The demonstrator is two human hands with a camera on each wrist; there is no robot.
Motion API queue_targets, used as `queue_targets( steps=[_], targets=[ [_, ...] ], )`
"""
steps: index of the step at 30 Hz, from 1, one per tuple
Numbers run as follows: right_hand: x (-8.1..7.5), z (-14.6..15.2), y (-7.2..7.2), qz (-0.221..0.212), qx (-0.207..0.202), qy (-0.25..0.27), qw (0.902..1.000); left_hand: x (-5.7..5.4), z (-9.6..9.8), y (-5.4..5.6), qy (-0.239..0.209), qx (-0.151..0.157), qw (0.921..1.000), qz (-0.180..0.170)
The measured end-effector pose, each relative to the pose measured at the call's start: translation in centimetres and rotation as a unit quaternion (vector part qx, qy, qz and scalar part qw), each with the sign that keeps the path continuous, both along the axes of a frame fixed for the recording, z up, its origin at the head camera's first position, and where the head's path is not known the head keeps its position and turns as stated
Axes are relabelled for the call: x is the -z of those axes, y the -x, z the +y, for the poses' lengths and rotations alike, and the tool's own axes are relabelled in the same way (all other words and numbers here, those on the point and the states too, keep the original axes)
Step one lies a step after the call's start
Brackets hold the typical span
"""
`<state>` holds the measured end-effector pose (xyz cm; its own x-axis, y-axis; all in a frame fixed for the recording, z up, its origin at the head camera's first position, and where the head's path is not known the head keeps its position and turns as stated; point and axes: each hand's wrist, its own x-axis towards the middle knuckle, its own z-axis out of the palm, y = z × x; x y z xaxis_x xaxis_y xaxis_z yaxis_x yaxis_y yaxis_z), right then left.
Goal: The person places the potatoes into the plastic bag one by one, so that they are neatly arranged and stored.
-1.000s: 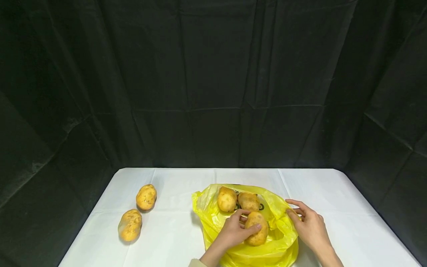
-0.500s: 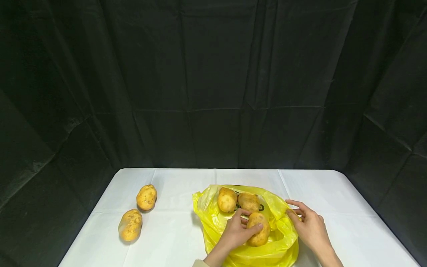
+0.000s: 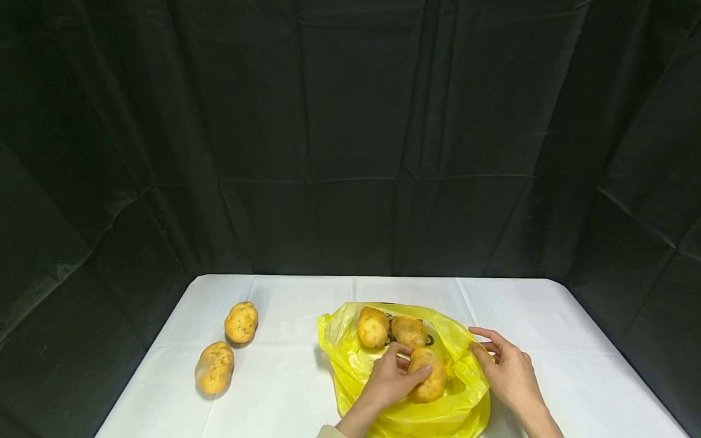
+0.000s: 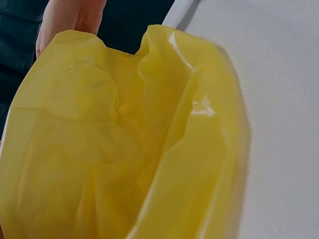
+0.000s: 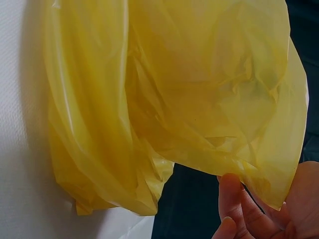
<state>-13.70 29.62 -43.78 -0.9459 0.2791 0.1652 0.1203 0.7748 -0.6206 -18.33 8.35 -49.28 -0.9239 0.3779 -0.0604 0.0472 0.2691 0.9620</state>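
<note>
My left hand (image 3: 390, 377) grips a brown-yellow potato (image 3: 427, 375) over the opening of a yellow plastic bag (image 3: 350, 383), thumb across its front. Two more potatoes, one to the left (image 3: 373, 327) and one to the right (image 3: 408, 332), lie inside toward the back, over dark printing. At the bag's right edge, my right hand (image 3: 509, 371) pinches the plastic between thumb and fingers. In the right wrist view, fingertips (image 5: 230, 191) hold that thin edge. The bag (image 4: 134, 129) fills much of the left wrist view and hides the potatoes there.
Two loose potatoes, the farther one (image 3: 241, 322) and the nearer one (image 3: 214, 368), lie at the left of the white-covered table (image 3: 274, 389). Black cloth (image 3: 350, 225) hangs behind the table and along both sides.
My left hand has shifted slightly to the right with the potato. The right hand keeps its hold on the bag's edge, and the loose potatoes stay put.
</note>
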Motion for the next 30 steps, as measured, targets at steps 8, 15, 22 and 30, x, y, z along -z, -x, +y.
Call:
queue_targets(
  steps=[8,15,22,30],
  targets=[
    [0.0,-0.3,0.6,0.01,-0.01,-0.005,0.9999,0.3,-0.4,0.3,0.015,0.001,0.9992,0.037],
    [0.0,-0.5,0.9,0.008,-0.014,-0.005,0.9999,0.3,-1.0,0.4,0.02,0.005,0.9991,0.037],
    [0.1,-0.6,1.0,-0.004,-0.016,0.0,0.9999,0.5,-1.4,0.7,0.032,-0.003,0.9988,0.037],
    [0.3,0.0,0.4,-0.016,-0.007,0.007,0.9998,0.4,-1.6,0.7,0.012,0.021,0.9993,0.029]
  ],
)
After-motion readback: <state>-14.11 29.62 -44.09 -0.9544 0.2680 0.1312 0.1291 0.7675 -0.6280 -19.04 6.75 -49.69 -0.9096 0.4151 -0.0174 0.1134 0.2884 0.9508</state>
